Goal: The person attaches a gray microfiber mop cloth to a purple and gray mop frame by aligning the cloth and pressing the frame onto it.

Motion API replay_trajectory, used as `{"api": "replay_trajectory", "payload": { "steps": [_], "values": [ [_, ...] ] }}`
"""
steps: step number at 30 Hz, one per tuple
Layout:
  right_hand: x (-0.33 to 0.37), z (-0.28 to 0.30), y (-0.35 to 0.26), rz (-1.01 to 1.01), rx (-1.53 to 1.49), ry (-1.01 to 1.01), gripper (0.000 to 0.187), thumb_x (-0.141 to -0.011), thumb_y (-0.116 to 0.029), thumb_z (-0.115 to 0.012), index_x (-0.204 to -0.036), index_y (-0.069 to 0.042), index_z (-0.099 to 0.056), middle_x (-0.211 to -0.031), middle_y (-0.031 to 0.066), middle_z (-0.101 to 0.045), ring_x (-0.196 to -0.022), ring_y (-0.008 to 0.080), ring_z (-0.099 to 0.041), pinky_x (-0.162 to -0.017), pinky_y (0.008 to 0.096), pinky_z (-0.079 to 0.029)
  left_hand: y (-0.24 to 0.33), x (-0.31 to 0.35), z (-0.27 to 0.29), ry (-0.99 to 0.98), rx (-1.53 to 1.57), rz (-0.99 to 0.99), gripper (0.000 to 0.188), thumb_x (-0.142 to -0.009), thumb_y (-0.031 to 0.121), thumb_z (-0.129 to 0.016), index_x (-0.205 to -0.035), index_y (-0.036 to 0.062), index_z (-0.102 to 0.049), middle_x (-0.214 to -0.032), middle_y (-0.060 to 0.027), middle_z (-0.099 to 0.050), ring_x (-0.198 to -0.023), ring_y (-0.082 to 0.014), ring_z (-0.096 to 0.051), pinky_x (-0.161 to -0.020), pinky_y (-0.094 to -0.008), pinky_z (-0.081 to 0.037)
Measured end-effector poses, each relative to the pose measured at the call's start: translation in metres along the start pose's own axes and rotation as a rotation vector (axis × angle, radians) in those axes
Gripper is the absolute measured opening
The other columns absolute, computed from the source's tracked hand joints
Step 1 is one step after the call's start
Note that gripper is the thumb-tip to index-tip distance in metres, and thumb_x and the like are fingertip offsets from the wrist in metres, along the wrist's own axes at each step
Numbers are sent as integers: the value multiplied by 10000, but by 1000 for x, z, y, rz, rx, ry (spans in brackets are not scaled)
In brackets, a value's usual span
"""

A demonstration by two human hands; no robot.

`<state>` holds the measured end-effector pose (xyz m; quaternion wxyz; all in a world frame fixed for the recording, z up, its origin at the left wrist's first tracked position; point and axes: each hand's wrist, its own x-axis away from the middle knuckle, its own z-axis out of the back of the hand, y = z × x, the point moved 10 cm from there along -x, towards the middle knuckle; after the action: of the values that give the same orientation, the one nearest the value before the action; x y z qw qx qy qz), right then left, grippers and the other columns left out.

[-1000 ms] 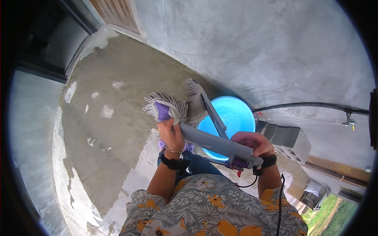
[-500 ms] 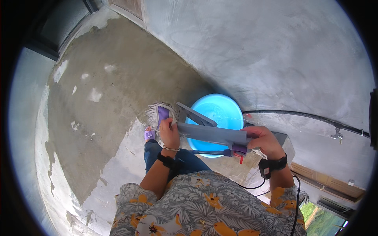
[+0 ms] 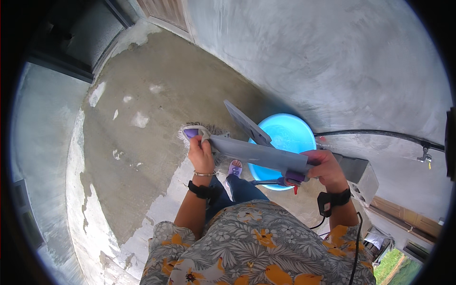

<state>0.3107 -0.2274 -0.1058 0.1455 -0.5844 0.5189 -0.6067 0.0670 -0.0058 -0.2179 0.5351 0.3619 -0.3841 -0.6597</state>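
Grey flat mop head (image 3: 259, 153) spans both hands; left hand (image 3: 201, 153) pinches the fringed pad (image 3: 205, 130), right hand (image 3: 323, 168) clamps the other end; keep it level above the blue basin (image 3: 289, 137).

This was an outdoor yard or wash area beside a house. The floor (image 3: 142, 156) was rough, stained concrete with pale worn patches, and the wall (image 3: 332, 61) was bare grey plaster. A blue plastic basin (image 3: 289, 137) stood on the ground near a black hose (image 3: 380, 134) and a tap (image 3: 425, 154). Grass (image 3: 392, 266) showed at the corner.
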Motion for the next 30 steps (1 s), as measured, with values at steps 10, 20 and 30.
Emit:
{"api": "replay_trajectory", "payload": {
  "steps": [10,20,30],
  "values": [
    [-37,2,43,286,-424,-136,480,-471,88,-566,-944,61,-640,-845,126,-658,-744,199,-632,-685,296,-511,135,-68,60,167,39,-367,89,-833,76,-531,-875,-2,-539,-700,-62,-528,-617,-136,-465,-565,-275,-401],
    [-89,-53,85,315,-318,-154,427,-528,102,-643,-948,31,-661,-883,63,-667,-804,160,-613,-790,277,-469,279,-60,91,277,-79,-788,77,-781,4,-562,-849,-31,-554,-711,-63,-515,-616,-136,-452,-553,-246,-381],
    [-55,-59,24,580,-75,336,226,-827,-221,-593,-808,-3,-541,-692,86,-525,-640,128,-480,-596,280,-403,318,-31,78,229,-272,-983,74,-758,-18,-579,-823,-9,-545,-706,-109,-496,-601,-240,-468,-550,-313,-375]
  ]
}}
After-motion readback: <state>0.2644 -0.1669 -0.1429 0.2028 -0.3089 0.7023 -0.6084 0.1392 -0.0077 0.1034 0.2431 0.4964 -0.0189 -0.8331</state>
